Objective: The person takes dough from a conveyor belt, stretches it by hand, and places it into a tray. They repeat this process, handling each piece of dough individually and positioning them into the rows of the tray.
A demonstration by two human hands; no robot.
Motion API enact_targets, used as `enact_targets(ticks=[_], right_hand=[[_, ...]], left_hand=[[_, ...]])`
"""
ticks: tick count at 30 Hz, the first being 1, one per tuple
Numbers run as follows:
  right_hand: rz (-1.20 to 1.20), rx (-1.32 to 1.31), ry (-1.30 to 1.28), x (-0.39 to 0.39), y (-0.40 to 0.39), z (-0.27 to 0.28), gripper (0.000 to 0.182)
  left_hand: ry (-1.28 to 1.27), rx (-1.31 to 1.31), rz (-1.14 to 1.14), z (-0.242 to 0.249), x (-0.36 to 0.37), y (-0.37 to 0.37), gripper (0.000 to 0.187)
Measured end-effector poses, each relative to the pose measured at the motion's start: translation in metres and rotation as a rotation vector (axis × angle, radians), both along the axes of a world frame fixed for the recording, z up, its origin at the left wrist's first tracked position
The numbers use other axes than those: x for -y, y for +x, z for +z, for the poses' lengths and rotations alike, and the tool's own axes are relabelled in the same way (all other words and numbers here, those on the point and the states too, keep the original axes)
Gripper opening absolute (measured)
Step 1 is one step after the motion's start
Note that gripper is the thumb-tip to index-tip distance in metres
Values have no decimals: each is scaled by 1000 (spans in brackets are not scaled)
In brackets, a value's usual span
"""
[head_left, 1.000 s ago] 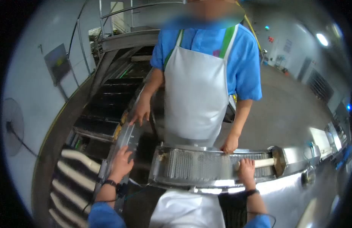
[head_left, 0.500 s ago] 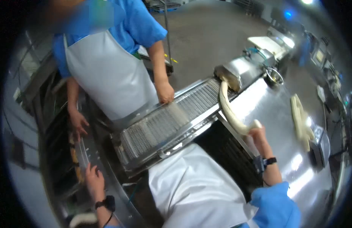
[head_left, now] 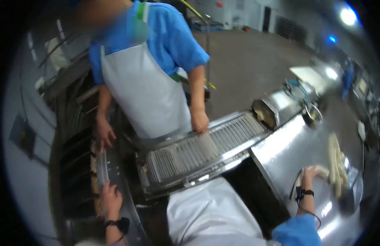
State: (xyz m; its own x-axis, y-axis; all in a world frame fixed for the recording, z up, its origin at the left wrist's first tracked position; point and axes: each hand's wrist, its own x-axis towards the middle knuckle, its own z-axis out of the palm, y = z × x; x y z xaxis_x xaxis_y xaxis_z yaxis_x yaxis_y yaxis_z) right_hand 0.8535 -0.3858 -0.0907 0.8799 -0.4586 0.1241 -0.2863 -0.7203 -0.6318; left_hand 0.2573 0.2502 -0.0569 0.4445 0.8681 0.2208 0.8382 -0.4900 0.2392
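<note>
My left hand (head_left: 112,199) is at the metal rail (head_left: 128,205) on the left, its fingers loosely apart and nothing in them. My right hand (head_left: 309,173) is closed on a pale rope of dough (head_left: 321,171) low over the steel table (head_left: 276,151). One end of this dough sticks out past the fingers, and the hand covers its middle. Just right of it, longer dough ropes (head_left: 334,160) lie side by side on the table.
A wire-mesh conveyor (head_left: 206,143) runs from a metal machine outlet (head_left: 265,115), which has dough in its mouth. Across it stands a co-worker in a white apron (head_left: 147,90), one hand (head_left: 200,121) at the conveyor's edge. A scale-like device (head_left: 356,188) stands at the table's right.
My right hand has carried the dough rope from the conveyor outlet rightward onto the table, beside the other ropes. The view has shifted; my left hand stays at the rail.
</note>
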Motion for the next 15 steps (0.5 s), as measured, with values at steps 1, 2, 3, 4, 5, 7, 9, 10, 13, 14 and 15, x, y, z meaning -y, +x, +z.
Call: enact_targets(ticks=[1,2,3,4,5,7,9,10,13,14,15], right_hand=[[41,18,8,-15,9,-3,92],[199,27,-121,-27,15,-8,89],[353,40,-253,-41,24,-6,87],[384,55,-259,-54,31,-4,87],[477,22,-276,-84,18,12,84],[602,0,-300,-125,8,25,82],[778,111,-329,-149,0,20,80],[800,121,-332,-158,-8,22,80],[978,182,-539,-172,-34,40,81],[1010,292,-646,-175,-42,45,78],[1037,406,-746,-176,-48,48,75]], left_hand=[[-14,2,-8,0,-1,1,27],[-13,16,29,0,0,1,27],[-10,35,19,0,1,1,27],[-9,53,6,0,0,3,26],[-2,73,-5,0,0,3,26],[-1,82,6,2,1,3,26],[7,83,2,4,-1,1,26],[23,95,-19,3,-1,1,27],[43,120,-27,1,-1,3,27],[50,117,-41,2,-2,1,27],[47,120,-15,1,-2,0,27]])
